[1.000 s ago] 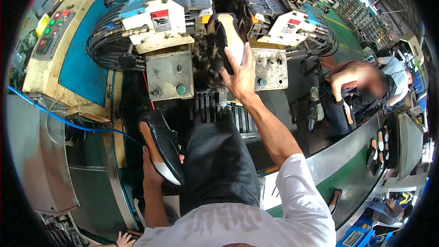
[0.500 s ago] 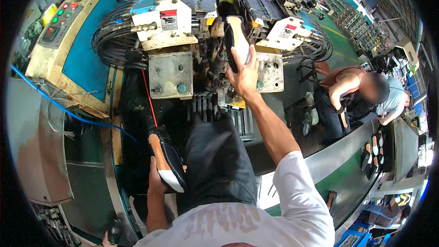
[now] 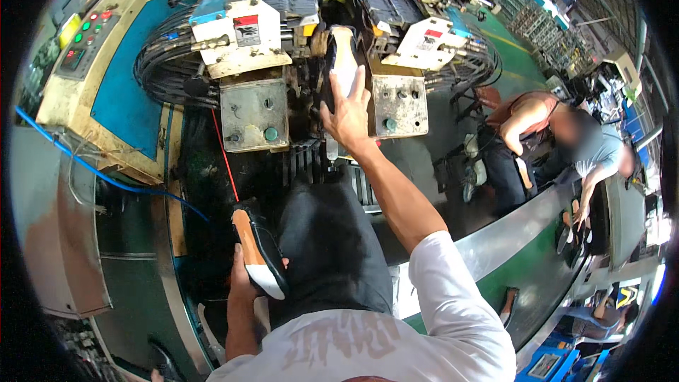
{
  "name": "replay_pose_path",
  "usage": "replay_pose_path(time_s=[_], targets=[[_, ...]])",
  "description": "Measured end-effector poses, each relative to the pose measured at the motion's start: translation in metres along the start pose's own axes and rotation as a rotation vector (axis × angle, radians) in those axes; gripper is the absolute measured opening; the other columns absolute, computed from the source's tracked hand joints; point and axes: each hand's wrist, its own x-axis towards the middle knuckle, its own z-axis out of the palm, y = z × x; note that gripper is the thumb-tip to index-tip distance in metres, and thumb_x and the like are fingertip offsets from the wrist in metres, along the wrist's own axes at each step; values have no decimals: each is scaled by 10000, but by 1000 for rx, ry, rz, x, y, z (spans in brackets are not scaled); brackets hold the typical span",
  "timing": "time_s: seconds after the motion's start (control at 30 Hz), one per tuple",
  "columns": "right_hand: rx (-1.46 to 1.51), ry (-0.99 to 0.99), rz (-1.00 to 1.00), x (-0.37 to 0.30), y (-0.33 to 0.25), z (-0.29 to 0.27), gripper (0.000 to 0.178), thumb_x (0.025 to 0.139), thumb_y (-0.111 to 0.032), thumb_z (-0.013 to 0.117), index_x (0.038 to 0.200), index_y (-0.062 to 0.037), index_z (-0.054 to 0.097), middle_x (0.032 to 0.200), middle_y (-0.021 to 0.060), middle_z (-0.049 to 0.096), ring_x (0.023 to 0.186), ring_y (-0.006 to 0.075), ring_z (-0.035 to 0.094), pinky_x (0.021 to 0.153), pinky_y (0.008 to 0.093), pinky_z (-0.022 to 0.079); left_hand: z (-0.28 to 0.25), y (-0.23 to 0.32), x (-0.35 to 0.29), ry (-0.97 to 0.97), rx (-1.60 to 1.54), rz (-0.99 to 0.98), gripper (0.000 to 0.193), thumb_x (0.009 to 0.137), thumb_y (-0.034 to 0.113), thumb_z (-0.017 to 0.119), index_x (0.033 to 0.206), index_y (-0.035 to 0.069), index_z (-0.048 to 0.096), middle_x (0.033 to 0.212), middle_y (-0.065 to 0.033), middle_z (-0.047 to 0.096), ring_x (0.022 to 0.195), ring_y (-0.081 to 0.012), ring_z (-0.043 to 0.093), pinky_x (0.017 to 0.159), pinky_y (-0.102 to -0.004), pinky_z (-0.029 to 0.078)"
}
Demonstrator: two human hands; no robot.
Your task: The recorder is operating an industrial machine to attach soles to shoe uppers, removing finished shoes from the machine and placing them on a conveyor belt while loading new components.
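Observation:
My right hand (image 3: 349,117) reaches forward to a black shoe upper (image 3: 344,56) with a tan and white underside, set sole up among the machine's central clamps. Its fingers lie spread over the white part, and the thumb is at the left side of the heel end. Low on the left, beside my thigh, my left hand (image 3: 242,276) is closed around a second black shoe upper (image 3: 256,244). That one shows an orange-tan and white underside, toe pointing away from me. Part of the left hand is hidden behind this shoe.
White machine guards (image 3: 244,34) and metal boxes with green buttons (image 3: 270,134) flank the clamps. A control panel (image 3: 85,42) stands at far left, near a blue hose (image 3: 106,175). To the right, a co-worker (image 3: 523,134) sits beside a metal-edged conveyor (image 3: 488,233) with several shoes.
The whole view has shifted slightly left. My right hand stays on the clamped shoe, its thumb now farther out to the left. Another person's arm now reaches to the shoes at right.

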Motion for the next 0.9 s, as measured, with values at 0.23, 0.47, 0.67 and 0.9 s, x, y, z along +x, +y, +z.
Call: replay_pose_path(time_s=[0.23, 0.47, 0.67, 0.9], targets=[[-17, 1, -2, 43, 13, 10, 860, 927, -264, 781, 1704, -245, 412, 1725, 448, 91, 1284, 616, 483, 1147, 635, 458, 37, 7, 18, -106, 168, -77, 830, 1121, 689, 304, 1605, 20, 385, 1279, -290, 719, 1122, -433, 778, 983, -540, 651], [-70, -19, 34, 127, 16, 29, 810, 928, -314, 779, 1672, -260, 464, 1719, 445, 148, 1311, 614, 513, 1075, 599, 555, 71, 9, 42, -29, 227, -93, 876, 1101, 698, 370, 1566, -40, 447, 1256, -323, 723, 1059, -479, 768, 952, -594, 647], [-55, -40, 43, 156, 22, 40, 799, 936, -355, 775, 1667, -255, 468, 1693, 462, 195, 1317, 673, 499, 1098, 611, 538, 88, 11, 70, -138, 242, -76, 768, 1133, 624, 385, 1532, -24, 489, 1236, -257, 725, 1065, -458, 772, 963, -568, 659], [130, -219, 48, 147, 8, -10, 819, 946, -408, 793, 1677, -215, 478, 1726, 472, 117, 1424, 689, 412, 1152, 623, 505, 107, 25, 108, -393, 97, -93, 650, 1168, 480, 487, 1648, 52, 387, 1433, -201, 666, 1169, -433, 755, 1038, -598, 624]])
